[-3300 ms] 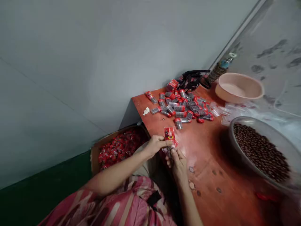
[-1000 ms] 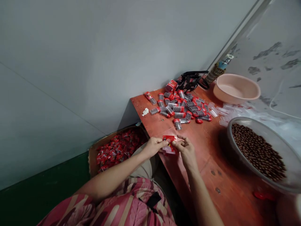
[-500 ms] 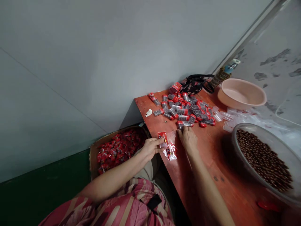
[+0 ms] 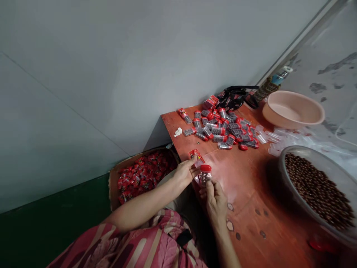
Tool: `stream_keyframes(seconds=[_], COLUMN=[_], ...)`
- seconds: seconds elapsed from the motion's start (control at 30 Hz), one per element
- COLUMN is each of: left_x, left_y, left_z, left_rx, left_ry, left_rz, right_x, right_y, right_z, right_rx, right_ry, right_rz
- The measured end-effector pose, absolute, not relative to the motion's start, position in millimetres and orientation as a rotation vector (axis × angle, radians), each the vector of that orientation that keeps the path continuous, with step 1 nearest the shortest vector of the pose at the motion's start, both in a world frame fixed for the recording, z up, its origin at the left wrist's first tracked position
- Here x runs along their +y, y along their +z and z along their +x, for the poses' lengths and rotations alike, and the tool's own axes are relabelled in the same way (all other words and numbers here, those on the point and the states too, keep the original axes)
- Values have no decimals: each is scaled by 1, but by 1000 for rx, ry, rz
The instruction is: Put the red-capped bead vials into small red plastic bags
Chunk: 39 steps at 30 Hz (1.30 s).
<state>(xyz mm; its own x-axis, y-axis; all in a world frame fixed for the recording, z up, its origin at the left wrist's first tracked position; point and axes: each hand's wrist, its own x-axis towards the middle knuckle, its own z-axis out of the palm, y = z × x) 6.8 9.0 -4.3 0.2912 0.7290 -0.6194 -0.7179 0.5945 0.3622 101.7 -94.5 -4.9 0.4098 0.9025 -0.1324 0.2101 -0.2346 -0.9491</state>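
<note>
The right hand [image 4: 216, 201] is closing its grip on a small clear jar [image 4: 205, 176], with thumb and fingers pinching the near end while the red cap [image 4: 205, 168] is pointing away from the body. The left hand [image 4: 182, 175] is pinching a red-and-clear pouch [image 4: 199, 162] between thumb and fingers, its grip narrow. The pouch is lying just beyond the jar and a little to its left, so the jar's long axis is running outward from the right grip, its cap end facing the pouch's near side. The right hand is being the nearer one to the jar, and the left fingertips are reaching close beside the cap; whether they are touching it, the view is not showing clearly.

Beyond both grips, a pile of capped jars [image 4: 219, 131] is covering part of the red surface [image 4: 251, 178]. To the right of the right grip, a large bowl [image 4: 282, 163] is holding dark brown balls [image 4: 318, 190], and a pink basin [image 4: 290, 120] is sitting farther out. To the left of the left grip, below the edge of the surface, a box [image 4: 112, 186] is holding many red packets [image 4: 142, 175]
</note>
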Motion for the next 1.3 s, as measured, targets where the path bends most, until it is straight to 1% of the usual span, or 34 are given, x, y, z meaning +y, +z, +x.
stream_keyframes(seconds=[0.17,0.37,0.63,0.7,0.8,0.87,1.0,1.03,1.17,1.3], left_x=[4,0,-3,-2,2,5,5,4,1,-2], left_y=[2,10,10,9,8,6,2,1,4,6], left_z=[13,11,11,9,6,5,8,9,9,8], left_rx=[785,731,716,711,682,678,795,819,761,717], left_ry=[950,918,785,751,672,619,663,683,652,608], left_rz=[76,387,556,581,654,704,739,737,715,674], right_x=[-91,-92,-94,-94,-93,-92,-92,-92,-91,-93], right_y=[-9,-10,-9,-11,-13,-15,-16,-16,-15,-17], right_z=[100,104,103,103,105,106,107,107,108,108], right_rx=[-1022,-921,-1021,-987,-884,-861,-953,-954,-847,-829], right_ry=[847,990,750,807,1032,1068,765,753,1009,957], right_rz=[-1699,-1574,-1704,-1670,-1501,-1466,-1660,-1662,-1503,-1541])
